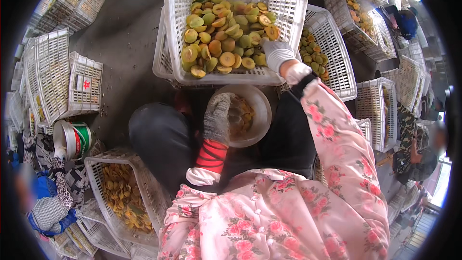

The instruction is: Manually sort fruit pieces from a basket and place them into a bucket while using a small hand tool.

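Observation:
A white plastic crate (238,76) stands before me, holding many halved, green-yellow stone fruits (227,45) that look like apricots. My right hand (278,54), in a pale striped glove, reaches to the crate's right side. Its fingertips are among the fruit, just below a cut half (272,31), and whether they grip a piece cannot be told. Between my knees is a whitish round tub (265,124) with orange-brown fruit pieces (248,113) inside. My left hand (218,113), in a grey knit glove, dips into the tub at its left. Its fingers are blurred.
At lower left, a crate (144,191) holds yellow-orange pieces. Behind my right hand, another crate (334,50) holds green halves. Stacked crates (68,79) and a bucket (66,139) stand at left; more crates (375,112) line the right. People work at both sides.

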Motion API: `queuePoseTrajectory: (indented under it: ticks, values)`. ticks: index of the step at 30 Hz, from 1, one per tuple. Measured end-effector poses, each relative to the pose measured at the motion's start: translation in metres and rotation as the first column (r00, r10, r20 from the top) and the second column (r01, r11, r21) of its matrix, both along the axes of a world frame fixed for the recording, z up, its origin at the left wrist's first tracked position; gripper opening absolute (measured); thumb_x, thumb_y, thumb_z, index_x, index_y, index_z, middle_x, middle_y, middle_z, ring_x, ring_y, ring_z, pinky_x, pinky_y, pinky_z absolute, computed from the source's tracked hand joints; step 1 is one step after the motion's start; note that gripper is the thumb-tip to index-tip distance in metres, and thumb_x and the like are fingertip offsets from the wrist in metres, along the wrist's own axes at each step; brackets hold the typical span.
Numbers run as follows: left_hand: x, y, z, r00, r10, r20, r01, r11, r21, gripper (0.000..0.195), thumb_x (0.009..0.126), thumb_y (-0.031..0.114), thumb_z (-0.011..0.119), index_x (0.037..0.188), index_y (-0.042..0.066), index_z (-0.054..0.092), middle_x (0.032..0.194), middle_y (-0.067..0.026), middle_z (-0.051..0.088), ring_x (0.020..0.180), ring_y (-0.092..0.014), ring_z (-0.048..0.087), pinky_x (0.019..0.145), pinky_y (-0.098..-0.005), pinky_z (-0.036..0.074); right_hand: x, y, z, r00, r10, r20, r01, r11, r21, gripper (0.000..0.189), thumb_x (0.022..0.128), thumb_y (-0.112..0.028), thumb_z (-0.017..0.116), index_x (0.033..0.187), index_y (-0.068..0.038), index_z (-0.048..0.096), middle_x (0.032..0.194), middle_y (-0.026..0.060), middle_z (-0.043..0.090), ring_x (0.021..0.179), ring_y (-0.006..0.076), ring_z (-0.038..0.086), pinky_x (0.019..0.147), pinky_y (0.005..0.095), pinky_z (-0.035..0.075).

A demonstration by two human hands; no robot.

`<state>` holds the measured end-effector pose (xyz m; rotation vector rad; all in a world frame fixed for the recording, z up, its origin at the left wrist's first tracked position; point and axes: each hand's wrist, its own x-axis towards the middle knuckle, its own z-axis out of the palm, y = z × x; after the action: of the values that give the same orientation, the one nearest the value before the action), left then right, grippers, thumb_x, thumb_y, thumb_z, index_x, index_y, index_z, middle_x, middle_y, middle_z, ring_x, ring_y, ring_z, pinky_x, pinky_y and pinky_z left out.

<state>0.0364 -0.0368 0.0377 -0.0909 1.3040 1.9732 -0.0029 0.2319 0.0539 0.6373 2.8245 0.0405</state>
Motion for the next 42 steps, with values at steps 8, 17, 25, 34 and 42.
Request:
queuePoseTrajectory:
  ticks: [8, 17, 25, 34, 42]
  values:
    - [-0.005, 0.007, 0.003, 0.985, -0.092, 0.148, 0.019, 0.9, 0.435, 0.048, 0.096, 0.046, 0.041, 0.118, 0.004, 0.051, 0.11, -0.0105, 0.058, 0.074, -0.018, 0.062, 0.06, -0.029, 0.054, 0.084, -0.119, 0.06, 0.901, -0.373, -0.223, -0.04, 0.441, -0.897, 0.033, 0.074, -0.018, 0.071, 0.093, 0.002, 0.052, 0.077, 0.0136, 0.062, 0.07, 0.0226, 0.063, 0.066, 0.033, 0.05]
    - [-0.006, 0.0, 0.011, 0.995, 0.068, 0.074, -0.08, 0.98, 0.184, 0.046, 0.095, 0.048, 0.042, 0.097, 0.006, 0.06, 0.078, -0.0063, 0.063, 0.063, -0.015, 0.06, 0.05, -0.0246, 0.049, 0.123, -0.126, 0.061, 0.945, 0.001, -0.327, -0.179, 0.838, -0.516, 0.027, 0.079, -0.019, 0.068, 0.095, -0.001, 0.055, 0.075, 0.0165, 0.063, 0.073, 0.0344, 0.064, 0.064, 0.0387, 0.05]
    - [-0.001, 0.003, 0.012, 0.993, 0.111, 0.05, -0.115, 0.99, 0.087, 0.046, 0.094, 0.05, 0.044, 0.094, 0.007, 0.061, 0.076, -0.0049, 0.064, 0.057, -0.014, 0.058, 0.043, -0.0227, 0.043, 0.127, -0.144, 0.069, 0.943, 0.159, -0.293, -0.273, 0.872, -0.405, 0.03, 0.085, -0.03, 0.06, 0.094, -0.003, 0.054, 0.065, 0.017, 0.06, 0.062, 0.0375, 0.061, 0.054, 0.0443, 0.048]
    - [-0.008, -0.001, -0.011, 0.99, 0.022, -0.137, -0.021, 1.0, 0.01, 0.049, 0.095, 0.046, 0.044, 0.078, 0.004, 0.063, 0.069, -0.0058, 0.062, 0.057, -0.015, 0.058, 0.053, -0.0254, 0.048, 0.13, -0.148, 0.034, 0.963, 0.189, -0.194, -0.258, 0.858, -0.444, 0.025, 0.082, -0.019, 0.06, 0.097, -0.002, 0.051, 0.063, 0.0166, 0.06, 0.059, 0.0368, 0.061, 0.051, 0.0434, 0.049]
    - [-0.009, -0.003, 0.004, 0.976, -0.039, -0.216, 0.022, 0.996, -0.081, 0.047, 0.095, 0.043, 0.047, 0.075, 0.003, 0.063, 0.067, -0.0061, 0.061, 0.058, -0.014, 0.057, 0.056, -0.0251, 0.046, 0.132, -0.145, 0.022, 0.964, 0.144, -0.222, -0.264, 0.482, -0.835, 0.029, 0.083, -0.016, 0.059, 0.104, 0.002, 0.05, 0.075, 0.0178, 0.061, 0.071, 0.0316, 0.063, 0.062, 0.0367, 0.049]
